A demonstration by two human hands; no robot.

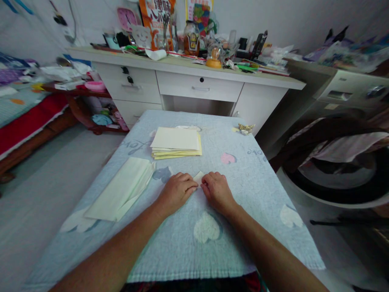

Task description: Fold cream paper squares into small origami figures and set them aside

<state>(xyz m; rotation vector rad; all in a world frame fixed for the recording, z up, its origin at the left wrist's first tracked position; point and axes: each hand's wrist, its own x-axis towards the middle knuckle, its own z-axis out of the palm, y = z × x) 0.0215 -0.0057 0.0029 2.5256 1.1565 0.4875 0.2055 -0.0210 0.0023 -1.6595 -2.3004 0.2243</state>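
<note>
Between my two hands lies a small piece of pale paper (199,177), partly covered by my fingers. My left hand (180,190) is closed on its left side, fingertips pressed at the paper's edge. From the right, my right hand (217,190) pinches the same paper with curled fingers. Just beyond sits a stack of cream and yellow paper sheets (175,140). Left of my left hand rests a folded pale green paper bundle (123,188). All of it is on a table with a light blue patterned cloth (249,227).
A small folded yellow-and-black patterned item (245,129) lies at the table's far right corner. Behind stands a white desk (182,83) crowded with a jar (191,38), bags and clutter. A washing machine (343,93) with its door open is at right, a bed (28,117) at left.
</note>
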